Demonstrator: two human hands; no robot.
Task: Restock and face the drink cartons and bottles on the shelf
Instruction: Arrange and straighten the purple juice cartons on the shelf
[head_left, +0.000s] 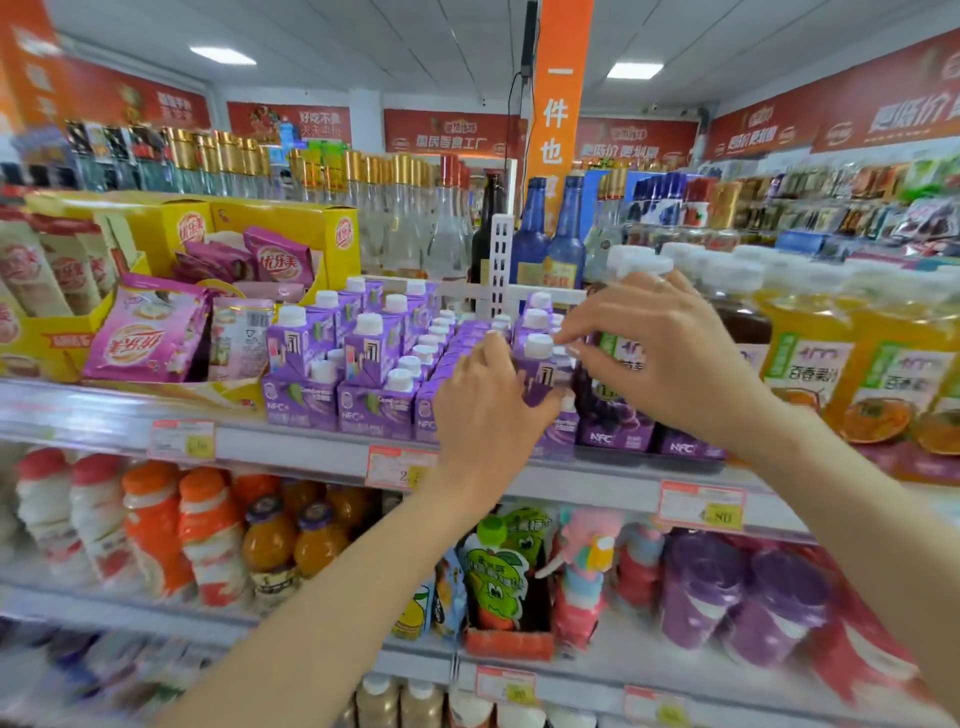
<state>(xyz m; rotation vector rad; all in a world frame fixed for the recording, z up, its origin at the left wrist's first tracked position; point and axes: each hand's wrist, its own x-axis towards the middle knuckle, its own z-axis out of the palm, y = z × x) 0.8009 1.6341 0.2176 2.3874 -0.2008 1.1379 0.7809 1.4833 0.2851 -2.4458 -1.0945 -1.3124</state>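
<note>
Purple white-capped drink carton (543, 371) upright between hands — left hand (488, 410) grips side, right hand (670, 353) fingertips at cap, pinch unclear.
</note>
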